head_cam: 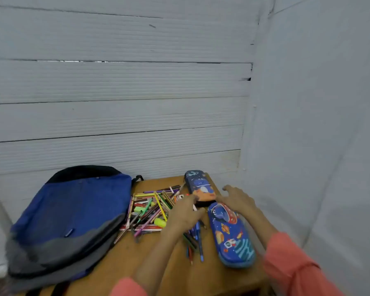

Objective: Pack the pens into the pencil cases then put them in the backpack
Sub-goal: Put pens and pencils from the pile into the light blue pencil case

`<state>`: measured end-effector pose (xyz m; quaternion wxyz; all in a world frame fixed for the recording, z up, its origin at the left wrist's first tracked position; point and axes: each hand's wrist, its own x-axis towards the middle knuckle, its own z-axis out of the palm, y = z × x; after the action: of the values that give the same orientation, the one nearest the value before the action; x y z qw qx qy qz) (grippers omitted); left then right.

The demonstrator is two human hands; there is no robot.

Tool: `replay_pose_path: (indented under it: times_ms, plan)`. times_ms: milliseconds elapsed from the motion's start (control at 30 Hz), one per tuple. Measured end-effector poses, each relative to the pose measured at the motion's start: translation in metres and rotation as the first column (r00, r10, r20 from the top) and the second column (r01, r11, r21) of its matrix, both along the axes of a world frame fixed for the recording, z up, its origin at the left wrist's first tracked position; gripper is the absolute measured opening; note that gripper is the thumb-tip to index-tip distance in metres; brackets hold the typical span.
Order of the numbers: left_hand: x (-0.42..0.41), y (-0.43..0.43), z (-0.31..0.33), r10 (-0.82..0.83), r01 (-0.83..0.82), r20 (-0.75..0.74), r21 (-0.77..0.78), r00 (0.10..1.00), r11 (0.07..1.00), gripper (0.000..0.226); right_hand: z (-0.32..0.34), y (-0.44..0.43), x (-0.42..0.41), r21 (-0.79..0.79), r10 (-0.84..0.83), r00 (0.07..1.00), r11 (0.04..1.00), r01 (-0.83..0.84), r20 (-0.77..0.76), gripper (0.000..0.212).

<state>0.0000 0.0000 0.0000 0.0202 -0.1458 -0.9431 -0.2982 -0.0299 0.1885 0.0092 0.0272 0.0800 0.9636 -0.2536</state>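
Head view: right hand [237, 198] spread open at glossy oblong pencil case [231, 236]; left hand [186, 212] blurred, cannot tell its grip

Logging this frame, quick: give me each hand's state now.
Left hand: at the far pencil case, blurred; grip cannot be told.
Right hand: open, fingers spread, holding nothing.

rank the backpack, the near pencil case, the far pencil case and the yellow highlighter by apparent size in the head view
1. backpack, clearly largest
2. near pencil case and far pencil case: the near one looks bigger but sits closer to the camera, so unranked
3. yellow highlighter, smallest
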Motion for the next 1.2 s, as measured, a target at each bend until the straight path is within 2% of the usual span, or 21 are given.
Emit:
replay_pose_path:
  times_ms: [133,267,367,433,533,600,667,733,800,900,967,1000,1067,1200]
  plan:
    - [0.017,0.044,-0.049,-0.033,-0.005,0.316,0.118,0.948,0.993,0.047,-0.051,0.025,0.012,-0.145,-0.076,0.99,0.985,0.093,0.12,0.056]
    - [0.019,0.077,-0.082,-0.005,-0.066,0.454,0.141,0.891,0.988,0.098,-0.079,0.033,0.022,-0.417,-0.1,0.992,0.901,0.121,0.073,0.061]
    - [0.024,0.09,-0.087,0.061,-0.093,0.415,0.059,0.908,0.994,0.109,-0.09,0.036,0.023,-0.523,-0.129,0.99,0.841,0.14,0.057,0.041]
    - [0.027,0.095,-0.084,0.09,-0.132,0.384,0.083,0.919,0.988,0.109,-0.087,0.037,0.022,-0.561,-0.151,0.987,0.814,0.152,0.048,0.033]
    - [0.028,0.094,-0.08,0.085,-0.154,0.394,0.148,0.915,0.977,0.118,-0.077,0.034,0.022,-0.676,-0.2,0.976,0.707,0.208,0.091,0.039]
    - [0.027,0.087,-0.075,0.086,-0.126,0.383,0.08,0.92,0.989,0.137,-0.07,0.032,0.023,-0.743,-0.192,0.968,0.622,0.248,0.163,0.043]
    - [0.025,0.076,-0.067,0.101,-0.097,0.349,-0.028,0.932,0.995,0.148,-0.059,0.031,0.027,-0.753,-0.11,0.972,0.616,0.231,0.208,0.054]
    - [0.021,0.06,-0.06,0.089,-0.063,0.281,-0.102,0.956,0.993,0.139,-0.048,0.03,0.033,-0.751,-0.027,0.976,0.635,0.184,0.215,0.059]
    - [0.014,0.035,-0.051,0.01,0.01,0.257,-0.078,0.966,0.997,0.133,-0.043,0.031,0.034,-0.787,0.001,0.976,0.592,0.176,0.219,0.059]
    - [0.013,-0.022,-0.033,-0.178,0.176,0.337,0.034,0.924,0.984,0.129,-0.04,0.027,0.033,-0.863,0.006,0.971,0.459,0.211,0.241,0.059]
    - [0.02,-0.059,-0.023,-0.285,0.274,0.432,0.088,0.856,0.958,0.126,-0.045,0.019,0.031,-0.906,0.03,0.971,0.367,0.21,0.237,0.044]
    - [0.024,-0.077,-0.02,-0.305,0.307,0.457,0.071,0.836,0.949,0.123,-0.049,0.012,0.031,-0.917,0.069,0.972,0.353,0.185,0.223,0.035]
    - [0.033,-0.104,-0.017,-0.3,0.352,0.486,-0.016,0.821,0.936,0.117,-0.062,-0.004,0.031,-0.912,0.185,0.966,0.399,0.093,0.179,0.029]
    - [0.05,-0.144,-0.022,-0.301,0.413,0.455,-0.169,0.838,0.895,0.112,-0.069,-0.049,0.042,-0.787,0.383,0.892,0.615,-0.053,0.239,0.045]
